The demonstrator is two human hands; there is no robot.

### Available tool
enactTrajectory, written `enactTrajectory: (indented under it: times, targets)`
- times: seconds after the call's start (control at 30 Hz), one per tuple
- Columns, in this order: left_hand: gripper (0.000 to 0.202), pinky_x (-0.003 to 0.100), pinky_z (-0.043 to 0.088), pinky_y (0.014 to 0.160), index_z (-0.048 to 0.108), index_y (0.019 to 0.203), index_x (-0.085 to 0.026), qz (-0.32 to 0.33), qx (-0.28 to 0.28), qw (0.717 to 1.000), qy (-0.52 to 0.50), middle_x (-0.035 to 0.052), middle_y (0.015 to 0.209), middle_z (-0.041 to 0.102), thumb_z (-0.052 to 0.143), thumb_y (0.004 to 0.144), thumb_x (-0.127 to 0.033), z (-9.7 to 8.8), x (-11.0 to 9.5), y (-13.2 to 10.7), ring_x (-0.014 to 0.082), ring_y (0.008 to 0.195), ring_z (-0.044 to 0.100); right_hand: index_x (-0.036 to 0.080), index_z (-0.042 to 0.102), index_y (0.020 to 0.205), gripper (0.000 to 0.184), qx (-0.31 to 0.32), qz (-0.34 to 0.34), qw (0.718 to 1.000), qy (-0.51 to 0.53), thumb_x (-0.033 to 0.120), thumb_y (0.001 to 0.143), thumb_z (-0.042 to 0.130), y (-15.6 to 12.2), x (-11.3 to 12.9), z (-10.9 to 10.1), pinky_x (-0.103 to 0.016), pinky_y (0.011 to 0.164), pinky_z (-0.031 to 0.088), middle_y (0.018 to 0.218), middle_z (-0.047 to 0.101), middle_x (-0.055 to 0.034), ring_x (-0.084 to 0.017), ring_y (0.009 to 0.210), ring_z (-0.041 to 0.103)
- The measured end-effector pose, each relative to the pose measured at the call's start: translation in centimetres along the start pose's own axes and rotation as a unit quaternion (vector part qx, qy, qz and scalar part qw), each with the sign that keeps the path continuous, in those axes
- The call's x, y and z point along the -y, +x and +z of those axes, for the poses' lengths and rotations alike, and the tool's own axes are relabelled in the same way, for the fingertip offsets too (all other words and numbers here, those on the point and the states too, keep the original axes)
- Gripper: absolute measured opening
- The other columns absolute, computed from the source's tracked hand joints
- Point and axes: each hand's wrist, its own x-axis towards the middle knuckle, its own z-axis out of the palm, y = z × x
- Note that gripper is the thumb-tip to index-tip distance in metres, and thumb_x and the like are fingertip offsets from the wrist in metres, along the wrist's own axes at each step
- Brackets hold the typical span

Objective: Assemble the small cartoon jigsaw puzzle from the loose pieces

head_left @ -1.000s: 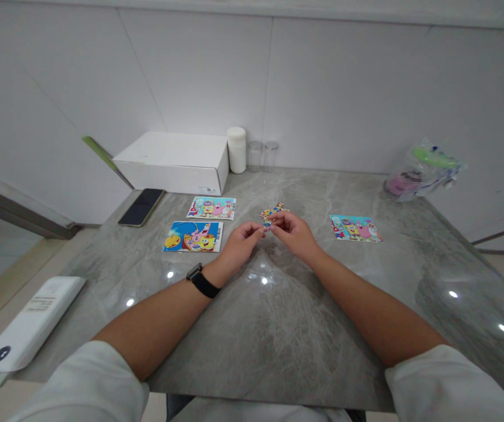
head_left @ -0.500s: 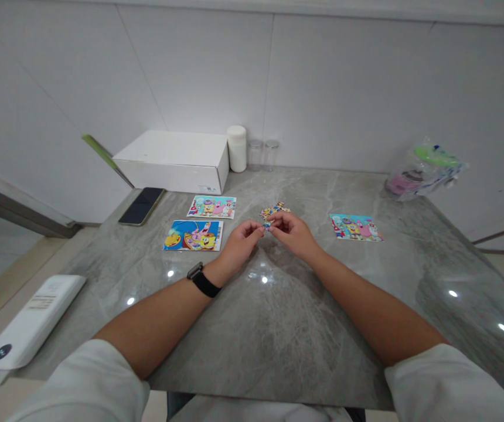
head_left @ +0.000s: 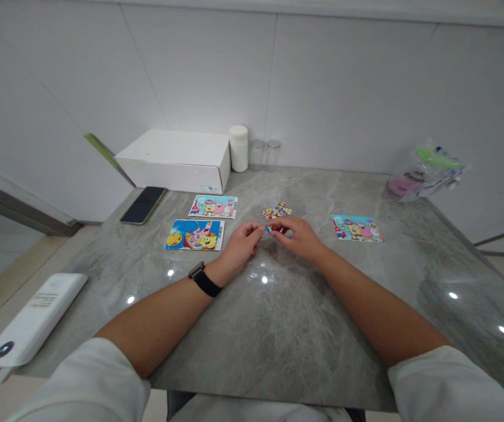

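My left hand (head_left: 242,243) and my right hand (head_left: 296,235) meet over the middle of the grey marble table (head_left: 278,328). Both pinch small colourful puzzle pieces (head_left: 268,228) between their fingertips, the fingers curled in. Just behind the hands lies a small cluster of joined puzzle pieces (head_left: 277,211). A black smartwatch (head_left: 203,280) sits on my left wrist. Three cartoon picture cards lie flat: one (head_left: 194,234) left of my left hand, one (head_left: 213,206) behind it, one (head_left: 357,228) to the right of my right hand.
A white box (head_left: 177,161), a white jar (head_left: 238,148) and two clear jars (head_left: 265,154) stand at the back by the wall. A black phone (head_left: 143,205) lies at the left, a white power bank (head_left: 32,319) at the front-left edge, a plastic bag (head_left: 423,170) at the back right.
Both hands stay together over the same spot; my right hand has lowered slightly towards the table. The view has shifted a little.
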Motion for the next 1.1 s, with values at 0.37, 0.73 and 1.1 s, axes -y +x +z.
enactTrajectory:
  times: [0.37,0.73,1.1]
  targets:
    - [0.034,0.017,0.025,0.041,0.057,0.086,-0.020,-0.027,0.005,0.998,-0.050,-0.0049,0.070,0.051,0.073,0.082,-0.050,0.21,-0.22,-0.18,0.0063,0.051,0.044,0.024,0.079,0.106,0.017,-0.055,-0.002,0.998,-0.039,0.030,0.094,0.069,-0.15,-0.40,0.23,-0.033,0.076,0.058,0.101,0.080,-0.0071,-0.019,0.078,0.070]
    - [0.037,0.018,0.023,0.041,0.059,0.092,-0.019,-0.028,0.020,0.998,-0.049,-0.0073,0.063,0.048,0.078,0.081,-0.049,0.49,-0.69,-0.54,0.0056,0.047,0.040,0.025,0.080,0.101,0.015,-0.059,0.016,0.998,-0.031,0.033,0.092,0.071,-0.11,-0.09,0.33,-0.035,0.077,0.058,0.097,0.080,-0.0062,-0.019,0.076,0.069]
    - [0.036,0.019,0.022,0.042,0.058,0.092,-0.019,-0.026,0.015,0.999,-0.036,-0.0085,0.058,0.045,0.077,0.084,-0.049,0.45,-0.51,-0.45,0.0056,0.044,0.037,0.024,0.079,0.100,0.014,-0.060,0.004,0.998,-0.021,0.031,0.092,0.071,-0.19,-0.29,0.50,-0.033,0.074,0.056,0.094,0.079,-0.0058,-0.018,0.076,0.068]
